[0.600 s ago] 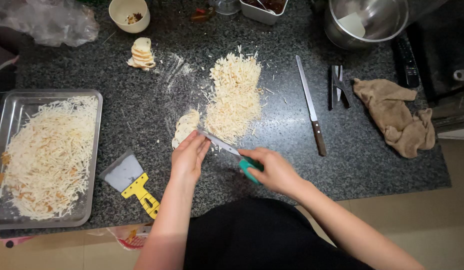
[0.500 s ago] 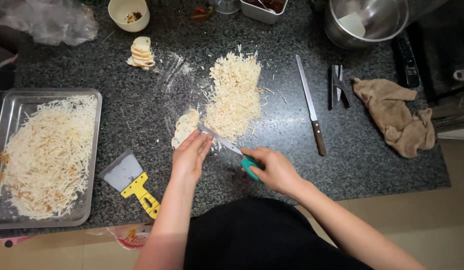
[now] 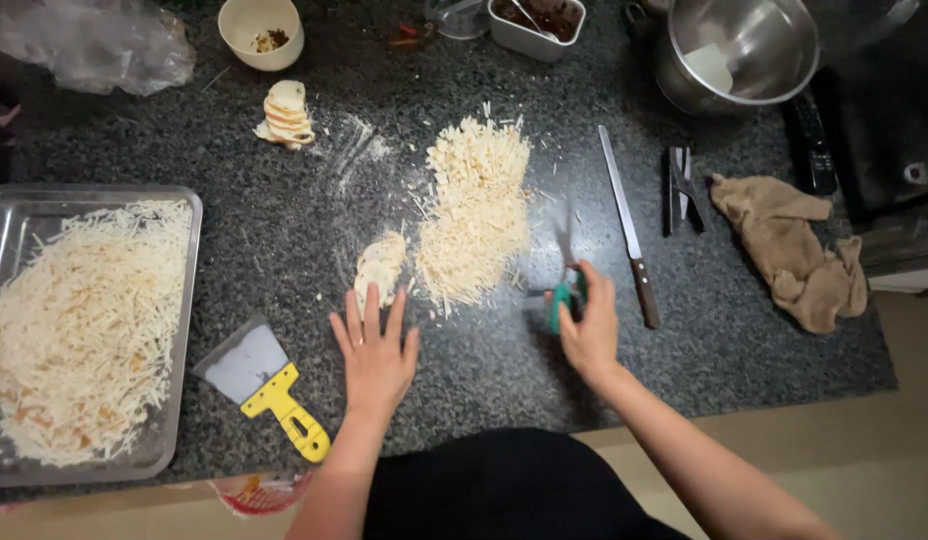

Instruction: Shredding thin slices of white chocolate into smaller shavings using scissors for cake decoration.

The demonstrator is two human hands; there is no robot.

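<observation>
My left hand (image 3: 376, 352) lies flat on the dark speckled counter (image 3: 284, 240) with its fingers spread, just below a small stack of pale thin slices (image 3: 381, 264). A knife with a green handle (image 3: 565, 290) is gripped in my right hand (image 3: 589, 330), its blurred blade pointing away from me, right of the pile. The pile of pale shredded strips (image 3: 477, 208) sits between and beyond both hands.
A metal tray (image 3: 177, 400) of shredded strips is at the left. A scraper with a yellow handle (image 3: 268, 388) lies beside it. A long knife (image 3: 629, 228), dark tongs (image 3: 681, 188), a brown cloth (image 3: 796, 250), a steel pot (image 3: 739, 50), a cream bowl (image 3: 261, 28), another slice stack (image 3: 284, 113).
My right hand has swung the green-handled knife off the slices and out to the right. My left hand has pulled back from the slices and flattened on the counter.
</observation>
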